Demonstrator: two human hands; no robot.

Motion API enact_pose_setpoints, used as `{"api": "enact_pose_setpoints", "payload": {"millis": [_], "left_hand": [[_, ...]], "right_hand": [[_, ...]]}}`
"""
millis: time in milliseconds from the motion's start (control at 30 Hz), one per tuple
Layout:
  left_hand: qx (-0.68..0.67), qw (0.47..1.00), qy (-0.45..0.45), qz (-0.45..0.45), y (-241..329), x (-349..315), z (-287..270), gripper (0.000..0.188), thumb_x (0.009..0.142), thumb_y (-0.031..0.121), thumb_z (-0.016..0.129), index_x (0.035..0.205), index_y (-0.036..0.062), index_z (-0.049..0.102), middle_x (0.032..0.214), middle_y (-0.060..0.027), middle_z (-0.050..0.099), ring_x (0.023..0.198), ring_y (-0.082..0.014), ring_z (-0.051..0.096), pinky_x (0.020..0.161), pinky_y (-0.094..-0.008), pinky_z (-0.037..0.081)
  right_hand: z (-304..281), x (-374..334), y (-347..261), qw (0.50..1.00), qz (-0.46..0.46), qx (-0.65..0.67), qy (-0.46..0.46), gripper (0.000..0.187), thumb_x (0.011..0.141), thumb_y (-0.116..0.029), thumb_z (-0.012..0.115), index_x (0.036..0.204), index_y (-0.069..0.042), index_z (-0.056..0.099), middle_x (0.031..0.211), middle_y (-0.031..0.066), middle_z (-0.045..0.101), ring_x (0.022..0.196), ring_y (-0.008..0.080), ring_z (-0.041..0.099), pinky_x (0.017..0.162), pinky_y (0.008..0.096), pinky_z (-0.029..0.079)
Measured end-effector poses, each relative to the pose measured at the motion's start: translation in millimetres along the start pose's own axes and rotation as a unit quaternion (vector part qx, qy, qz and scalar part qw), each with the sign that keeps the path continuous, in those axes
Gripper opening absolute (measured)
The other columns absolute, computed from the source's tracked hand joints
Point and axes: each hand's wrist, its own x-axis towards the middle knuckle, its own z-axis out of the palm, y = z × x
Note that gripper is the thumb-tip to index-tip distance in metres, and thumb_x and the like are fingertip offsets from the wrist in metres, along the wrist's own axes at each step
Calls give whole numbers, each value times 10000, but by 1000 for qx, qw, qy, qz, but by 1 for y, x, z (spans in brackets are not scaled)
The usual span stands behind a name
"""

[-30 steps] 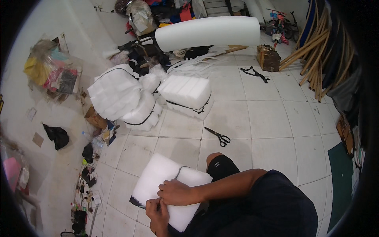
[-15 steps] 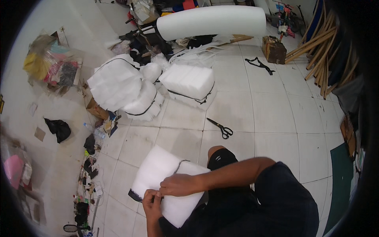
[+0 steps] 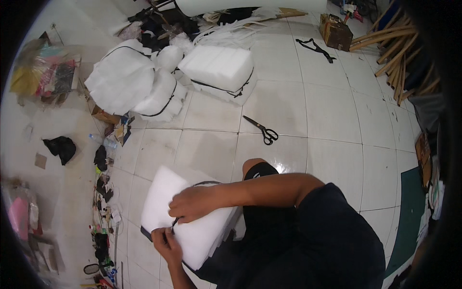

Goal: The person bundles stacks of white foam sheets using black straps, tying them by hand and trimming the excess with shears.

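A stack of white foam sheets (image 3: 161, 190) sits in front of me, cinched by a black strap (image 3: 207, 183). My right hand (image 3: 192, 203) is closed on top of the foam, its fingers around the strap. Just nearer, at the stack's left side, my left hand (image 3: 167, 244) pinches the same strap, and a short dark length of it shows between the two hands. Whether there is a knot cannot be made out. Black-handled scissors (image 3: 265, 134) lie on the tiles beyond my knee, touched by neither hand.
Other strapped white foam bundles (image 3: 219, 67) stand at the back, beside a pile of foam pieces (image 3: 122, 82). Small clutter (image 3: 103, 188) runs along the left wall. A black strap (image 3: 315, 49), a brown box (image 3: 335, 32) and cardboard tubes (image 3: 397, 58) are at the back right.
My hands have drawn slightly apart, and a bit of strap now shows between them. The view has shifted so the floor things sit higher in the picture.
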Motion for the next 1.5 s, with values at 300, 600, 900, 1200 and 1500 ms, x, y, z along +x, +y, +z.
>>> {"api": "enact_pose_setpoints", "payload": {"millis": [300, 600, 900, 1200, 1500], "left_hand": [[-85, 965, 146, -202, -10, 51, -49, 258, 975, 262, 479, 827, 51, 488, 696, 34, 377, 621, -77, 324, 547, -234, 265], [-136, 964, 38, -226, -8, 135, -16, 158, 955, 194, 524, 885, 55, 545, 700, 61, 458, 600, -40, 389, 527, -207, 308], [41, 978, -206, -9, 31, 164, -3, 191, 879, 142, 610, 980, -18, 636, 820, -111, 663, 701, -189, 622, 634, -304, 474], [356, 867, -348, -6, 62, 202, -86, 204, 779, 233, 687, 826, 39, 643, 762, -141, 664, 717, -323, 634, 654, -401, 483], [183, 953, -243, -13, 73, 188, -102, 178, 818, 158, 646, 836, -18, 624, 760, -156, 627, 665, -267, 582, 641, -363, 451]], "right_hand": [[-21, -254, 240, 768, 601, -68, 213, 243, 824, -229, 583, 890, 6, 582, 890, 217, 620, 850, 372, 607, 749, 483, 480], [53, -355, 283, 629, 676, -335, 185, 140, 870, -144, 522, 943, -33, 568, 921, 150, 579, 882, 298, 605, 747, 402, 521], [20, -374, 241, 583, 788, 179, 89, 262, 787, -228, 609, 941, -16, 609, 778, 117, 620, 796, 200, 627, 690, 348, 506], [-95, -222, 78, 787, 550, 20, 278, 307, 769, -263, 732, 860, -18, 571, 653, 45, 564, 597, 162, 538, 565, 305, 431], [-127, -70, -28, 935, 246, -255, 4, 584, 617, -591, 754, 814, -69, 583, 637, 99, 554, 594, 265, 586, 521, 364, 417]]}}
